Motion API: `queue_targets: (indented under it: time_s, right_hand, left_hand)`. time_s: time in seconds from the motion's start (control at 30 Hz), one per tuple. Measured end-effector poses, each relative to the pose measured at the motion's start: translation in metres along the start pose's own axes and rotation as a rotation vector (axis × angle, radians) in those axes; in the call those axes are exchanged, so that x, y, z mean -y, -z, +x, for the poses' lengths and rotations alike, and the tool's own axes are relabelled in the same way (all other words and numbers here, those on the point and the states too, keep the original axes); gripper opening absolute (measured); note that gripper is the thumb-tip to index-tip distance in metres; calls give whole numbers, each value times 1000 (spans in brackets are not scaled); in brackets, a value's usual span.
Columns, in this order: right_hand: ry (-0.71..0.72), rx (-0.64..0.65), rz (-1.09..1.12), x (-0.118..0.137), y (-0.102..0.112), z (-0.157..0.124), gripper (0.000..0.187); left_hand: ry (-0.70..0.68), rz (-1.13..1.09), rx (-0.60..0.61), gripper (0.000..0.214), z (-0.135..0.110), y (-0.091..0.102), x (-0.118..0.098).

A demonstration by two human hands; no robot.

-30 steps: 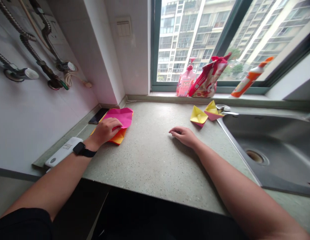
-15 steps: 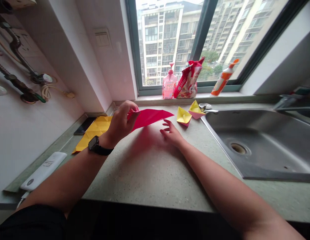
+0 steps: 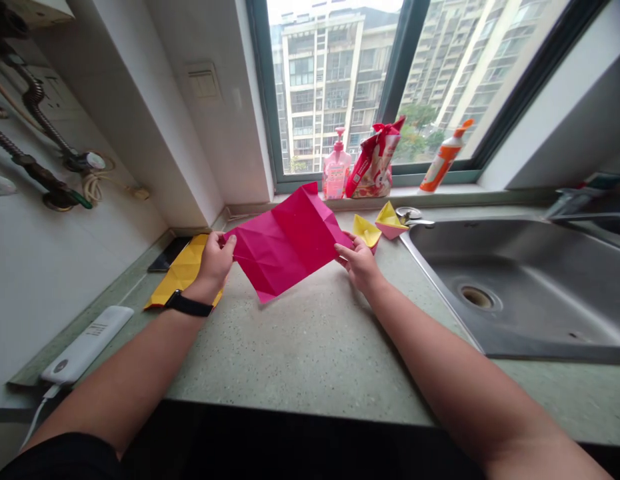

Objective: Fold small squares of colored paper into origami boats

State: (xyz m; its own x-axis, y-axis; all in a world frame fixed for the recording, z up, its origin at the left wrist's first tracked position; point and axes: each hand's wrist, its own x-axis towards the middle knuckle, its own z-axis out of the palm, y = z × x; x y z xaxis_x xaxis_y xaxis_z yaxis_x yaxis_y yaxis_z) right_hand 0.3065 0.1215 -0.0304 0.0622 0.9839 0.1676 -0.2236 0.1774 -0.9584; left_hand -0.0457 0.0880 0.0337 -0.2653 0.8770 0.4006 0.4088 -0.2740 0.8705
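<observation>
A creased magenta sheet of paper point(image 3: 290, 237) is stretched between my two hands above the counter point(image 3: 300, 360). My left hand point(image 3: 216, 257) pinches its left corner, thumb on top. At the opposite corner my right hand point(image 3: 359, 260) grips the paper between thumb and fingers. Behind my left hand lies a creased yellow sheet point(image 3: 183, 273), partly covered by the hand and wrist. Two folded paper boats, yellow inside and pink outside, sit past my right hand: a nearer boat point(image 3: 366, 230) and a farther boat point(image 3: 391, 221).
A steel sink point(image 3: 530, 287) is set into the counter on the right. On the sill stand a pink pump bottle point(image 3: 336, 170), a red bag point(image 3: 375, 163) and an orange-and-white bottle point(image 3: 444, 160). To the left lie a white power bank point(image 3: 87, 347) and a dark flat object point(image 3: 169, 253).
The magenta sheet has turned from nearly edge-on to showing its broad face. My right hand, open beside it before, now holds its right corner. My left hand has moved left and lower.
</observation>
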Motion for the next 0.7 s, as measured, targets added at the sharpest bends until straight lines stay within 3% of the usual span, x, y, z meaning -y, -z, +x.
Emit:
queue_targets:
  time_s: [0.07,0.13,0.23,0.33,0.4,0.53,0.6,0.7]
  right_hand:
    - [12,-41,-1,-2,2,1,71]
    - [24,-75,-33,-6,2,2,72]
    - [64,-78,-170,-10,3,2,70]
    - [133,-69,-355,-12,7,2,66]
    - [166,-59,-435,-13,9,2,65]
    - [112,57,-425,-16,8,-1,73]
    - [81,113,-378,-18,5,-3,83]
    - [90,144,-347,-21,3,-7,96]
  left_hand:
    - [27,62,2,28,-15,13,6]
    - [9,260,85,29,-30,25,8]
    - [-96,598,358,42,-48,42,6]
    - [-194,773,650,47,-60,55,1]
    - [-261,874,690,36,-64,59,-6]
    - [-451,884,587,31,-59,49,-22]
    - [-555,730,725,43,-53,36,-24]
    - [-634,563,1004,90,-50,14,-17]
